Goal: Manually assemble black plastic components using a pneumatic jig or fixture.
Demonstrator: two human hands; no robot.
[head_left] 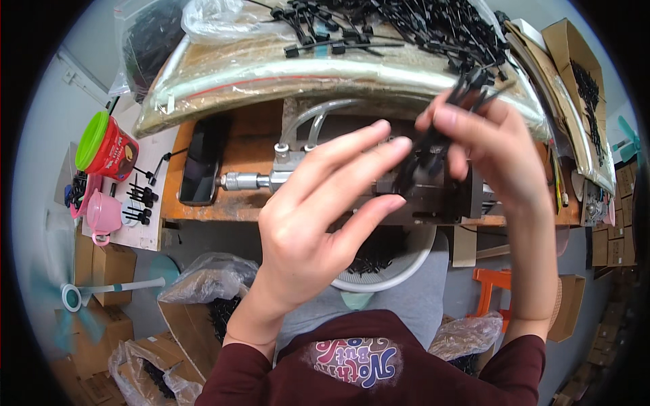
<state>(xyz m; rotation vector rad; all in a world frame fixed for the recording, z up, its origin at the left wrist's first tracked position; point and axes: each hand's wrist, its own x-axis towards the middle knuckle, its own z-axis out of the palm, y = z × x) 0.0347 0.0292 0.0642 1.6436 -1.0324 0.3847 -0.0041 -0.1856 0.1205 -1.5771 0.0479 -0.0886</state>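
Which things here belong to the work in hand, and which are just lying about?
Likely in use:
- black plastic pieces in the right hand
- black heap above
- metal fixture
- white basket

Probably lying about:
- smartphone
- pink cup
- red tub

The held black parts (pixel 426 155) look plastic, the fitting (pixel 244 181) shiny metal, the shirt (pixel 426 372) matt cloth
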